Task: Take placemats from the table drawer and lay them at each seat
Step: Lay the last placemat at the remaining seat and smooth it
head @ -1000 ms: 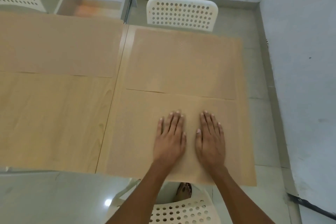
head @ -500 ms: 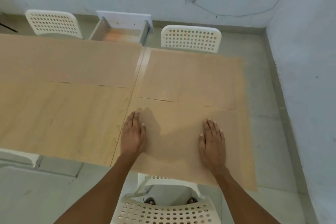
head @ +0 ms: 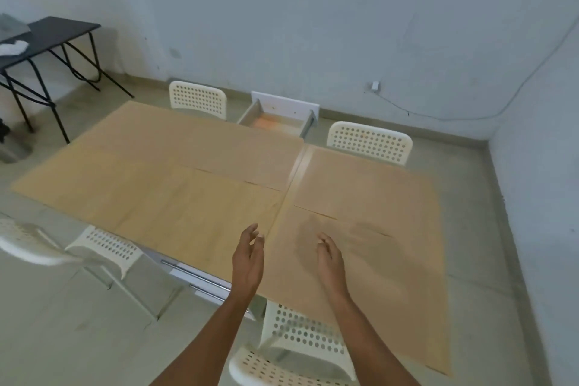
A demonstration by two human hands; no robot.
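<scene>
Three tan placemats lie on the wooden table [head: 175,207]: one at the near right [head: 391,279], one at the far right [head: 366,185] and one at the far left [head: 200,141]. My left hand [head: 247,257] hovers above the near right mat's left edge, fingers relaxed and holding nothing. My right hand [head: 330,260] hangs over the same mat, loosely curled and empty. An open drawer [head: 275,119] sticks out from the table's far side, its inside looking orange.
White perforated chairs stand at the far left [head: 199,99], far right [head: 369,141], near left [head: 103,247] and right below me [head: 300,335]. A closed drawer front with a metal handle [head: 194,276] faces me. A black folding table [head: 47,41] stands at the back left.
Both hands have lifted off the near right placemat, where they were pressed flat. The view has pulled back and up, showing the whole table and room.
</scene>
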